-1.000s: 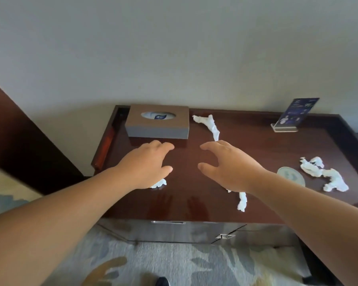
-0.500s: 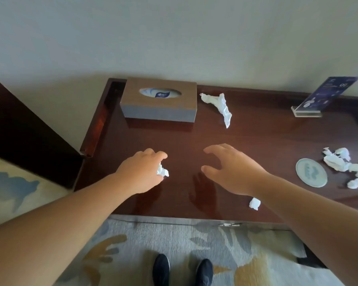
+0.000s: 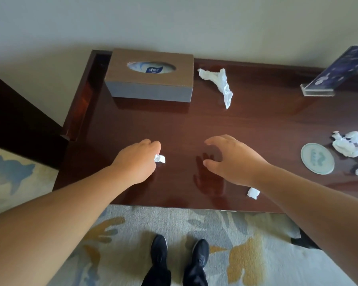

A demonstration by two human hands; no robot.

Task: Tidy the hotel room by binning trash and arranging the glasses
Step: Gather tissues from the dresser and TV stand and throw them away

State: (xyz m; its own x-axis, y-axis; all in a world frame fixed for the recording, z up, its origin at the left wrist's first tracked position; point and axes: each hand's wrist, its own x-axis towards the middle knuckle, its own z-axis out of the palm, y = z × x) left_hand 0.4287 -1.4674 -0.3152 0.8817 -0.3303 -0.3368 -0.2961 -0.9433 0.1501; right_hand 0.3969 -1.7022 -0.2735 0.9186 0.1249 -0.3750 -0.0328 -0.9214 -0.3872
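On the desk [image 3: 256, 120], near its front edge, my left hand [image 3: 135, 162] pinches a small tissue wad [image 3: 160, 158] at the fingertips — a thin hold that I judge could drop it; my right hand [image 3: 234, 159] hovers spread and empty (its forearm could brush the second wad [image 3: 253, 193] off the edge)

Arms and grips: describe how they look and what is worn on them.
The left grip and right grip are bare hands with no gloves. The left arm and right arm are bare as far as the frame shows: no sleeves, and no watch or band at either wrist. No ring is visible, though some fingers are hidden.
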